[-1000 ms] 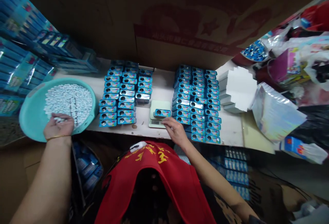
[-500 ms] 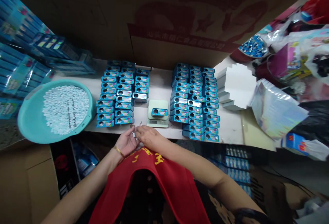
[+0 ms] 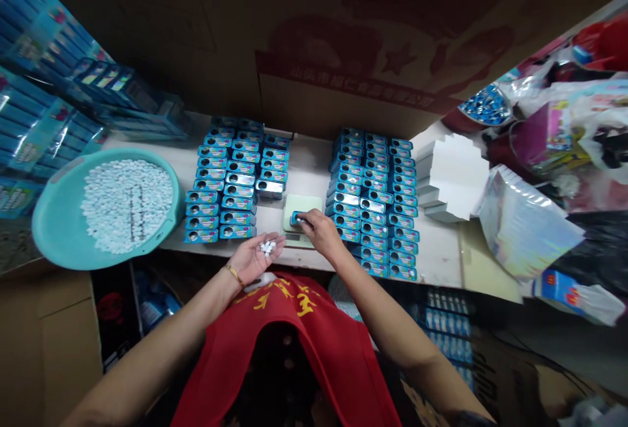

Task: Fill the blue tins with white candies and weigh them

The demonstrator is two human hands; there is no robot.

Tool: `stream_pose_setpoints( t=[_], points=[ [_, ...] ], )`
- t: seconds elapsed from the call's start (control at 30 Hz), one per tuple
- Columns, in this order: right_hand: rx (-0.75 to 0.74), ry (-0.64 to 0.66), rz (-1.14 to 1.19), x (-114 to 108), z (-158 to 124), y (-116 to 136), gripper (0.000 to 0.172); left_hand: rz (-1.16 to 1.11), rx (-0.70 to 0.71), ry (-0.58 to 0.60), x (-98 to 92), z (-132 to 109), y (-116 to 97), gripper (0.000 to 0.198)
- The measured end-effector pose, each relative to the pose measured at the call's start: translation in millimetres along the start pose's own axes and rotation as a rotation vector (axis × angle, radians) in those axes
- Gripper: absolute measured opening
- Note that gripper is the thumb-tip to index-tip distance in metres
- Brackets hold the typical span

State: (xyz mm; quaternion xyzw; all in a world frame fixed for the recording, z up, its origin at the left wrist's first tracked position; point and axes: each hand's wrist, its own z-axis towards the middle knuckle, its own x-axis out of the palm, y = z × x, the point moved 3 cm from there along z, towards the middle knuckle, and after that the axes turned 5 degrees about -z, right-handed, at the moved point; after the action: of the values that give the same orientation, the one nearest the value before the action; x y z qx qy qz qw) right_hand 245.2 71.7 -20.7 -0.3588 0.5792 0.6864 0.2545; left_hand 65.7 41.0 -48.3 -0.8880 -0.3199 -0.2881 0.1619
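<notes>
My left hand [image 3: 252,259] is palm up and cupped, with several small white candies [image 3: 267,248] lying in it. Over the pale scale [image 3: 292,203], my right hand [image 3: 318,231] has its fingers pinched together at a small blue box [image 3: 295,218]. A bit of white, seemingly a candy, shows at those fingertips. The box lies on the scale's plate, its right part covered by my fingers. To the left stands a turquoise basin [image 3: 59,218] with a heap of white candies [image 3: 122,201] and a dark slotted strip on top.
Rows of blue boxes stand left [image 3: 240,203] and right [image 3: 373,218] of the scale. A large carton [image 3: 343,41] rises behind. Stacked white card [image 3: 456,172] and shiny sheets [image 3: 524,218] lie at right. More packed blue boxes [image 3: 29,119] fill the far left.
My right hand has moved from beside my left hand up to the box on the scale. The left palm has turned open to view, showing the candies.
</notes>
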Motion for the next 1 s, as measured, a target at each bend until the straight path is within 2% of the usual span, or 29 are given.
stream_pose_setpoints(
  t=[0.1, 0.23, 0.37, 0.53, 0.77, 0.87, 1.0],
  points=[
    [0.039, -0.064, 0.058, -10, -1, -11, 0.018, 0.004, -0.007, -0.037, -6.6, -6, -3, 0.018],
    [0.155, -0.211, 0.181, -29, -17, -27, 0.014, -0.007, 0.005, -0.075, -20.2, -16, -7, 0.016],
    [0.269, -0.222, 0.242, -32, -33, -39, 0.014, -0.024, 0.052, -0.122, -31.2, -22, -12, 0.016],
    [0.218, -0.192, 0.243, -22, -30, -31, 0.015, -0.007, 0.093, -0.152, -33.5, -23, -14, 0.015],
    [0.092, -0.124, 0.22, -5, -2, -12, 0.015, 0.007, 0.106, -0.143, -36.1, -23, -12, 0.016],
    [0.084, -0.165, 0.201, -7, 0, -16, 0.017, 0.006, 0.109, -0.146, -37.5, -24, -12, 0.016],
    [0.151, -0.252, 0.164, -18, -17, -34, 0.018, -0.003, 0.116, -0.134, -38.6, -26, -14, 0.016]
  ],
)
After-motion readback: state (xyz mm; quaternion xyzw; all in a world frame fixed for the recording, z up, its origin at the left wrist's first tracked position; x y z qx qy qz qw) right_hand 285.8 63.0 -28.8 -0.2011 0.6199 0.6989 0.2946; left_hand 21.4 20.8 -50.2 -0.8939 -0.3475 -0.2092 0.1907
